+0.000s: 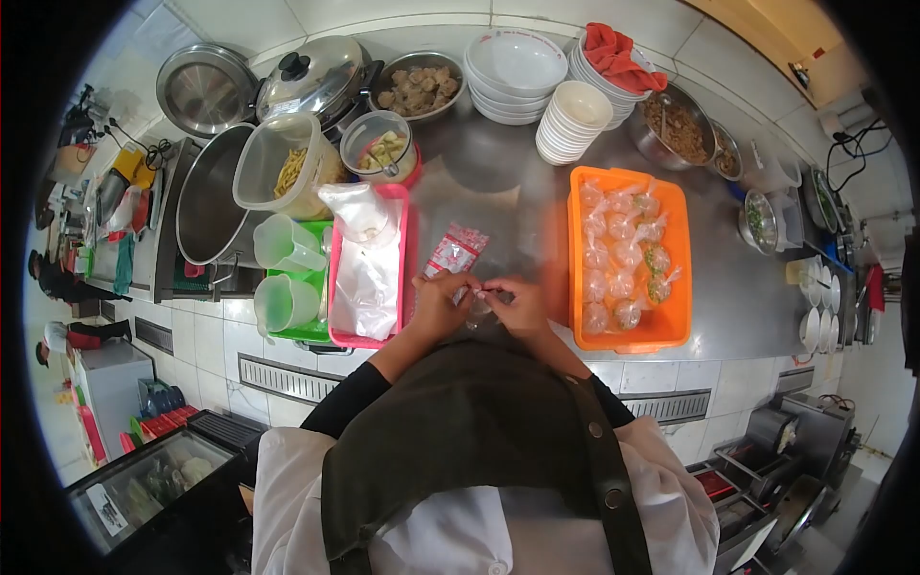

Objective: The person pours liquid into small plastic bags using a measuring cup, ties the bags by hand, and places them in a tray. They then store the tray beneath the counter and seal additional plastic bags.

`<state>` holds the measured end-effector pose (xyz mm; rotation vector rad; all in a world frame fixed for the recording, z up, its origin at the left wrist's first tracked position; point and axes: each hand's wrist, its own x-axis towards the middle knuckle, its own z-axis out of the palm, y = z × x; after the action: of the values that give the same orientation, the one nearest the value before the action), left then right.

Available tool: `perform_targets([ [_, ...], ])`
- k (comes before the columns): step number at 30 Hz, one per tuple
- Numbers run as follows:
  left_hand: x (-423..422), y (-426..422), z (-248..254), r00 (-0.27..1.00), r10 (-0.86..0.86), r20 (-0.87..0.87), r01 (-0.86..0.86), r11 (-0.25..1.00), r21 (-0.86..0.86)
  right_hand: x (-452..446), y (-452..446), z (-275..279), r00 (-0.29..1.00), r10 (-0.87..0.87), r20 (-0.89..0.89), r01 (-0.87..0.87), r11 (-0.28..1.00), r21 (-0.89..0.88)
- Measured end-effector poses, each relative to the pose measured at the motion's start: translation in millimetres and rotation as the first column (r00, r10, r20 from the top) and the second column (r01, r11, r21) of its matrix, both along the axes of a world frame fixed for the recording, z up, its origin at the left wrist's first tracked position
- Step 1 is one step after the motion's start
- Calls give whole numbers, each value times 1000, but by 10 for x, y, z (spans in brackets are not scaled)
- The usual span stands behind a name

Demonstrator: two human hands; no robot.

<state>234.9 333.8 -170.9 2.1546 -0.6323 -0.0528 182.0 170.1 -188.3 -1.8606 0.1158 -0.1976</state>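
"Dark apron [460, 412] fills the lower middle of the frame, but what are the hands above it gripping?"

"Fingertips are closed on both. At the centre, the left hand [444, 302] and right hand [517, 305] meet, pinching what looks like the neck of a small clear bag [476, 319]."

"Is it knotted?"

"Can't tell. Fingers cover that spot, and the plastic is faint against the steel counter [470, 187]."

"How much is done, then?"

"Plenty, I'd say. Right of centre, the orange tub [682, 311] holds rows of filled bags [628, 254], closed at the top by the look of them, some showing green. The one between the fingers is apart from those, so I'd count it as unfinished."

"And left over?"

"Left of centre, the pink tray [359, 341] carries loose white plastic [367, 264]. Just beyond the left hand lies a red-and-white printed packet [455, 251]. How many more bags remain, I can't judge from here."
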Motion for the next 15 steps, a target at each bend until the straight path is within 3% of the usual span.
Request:
perform_targets([
  [3,-13,22,1,998,41,-57,-40,999,19,32,37,-12,986,25,163,9,979,-205],
  [6,-31,49,10,991,48,-126,-47,999,18,12,73,88,990,20,136,32,927,-372],
  [10,-16,117,83,983,-2,-183,7,1000,23,13,80,113,985,40,168,38,899,-436],
  [15,-9,115,48,992,-9,-129,2,998,-55,18,103,76,982,32,187,52,904,-425],
])
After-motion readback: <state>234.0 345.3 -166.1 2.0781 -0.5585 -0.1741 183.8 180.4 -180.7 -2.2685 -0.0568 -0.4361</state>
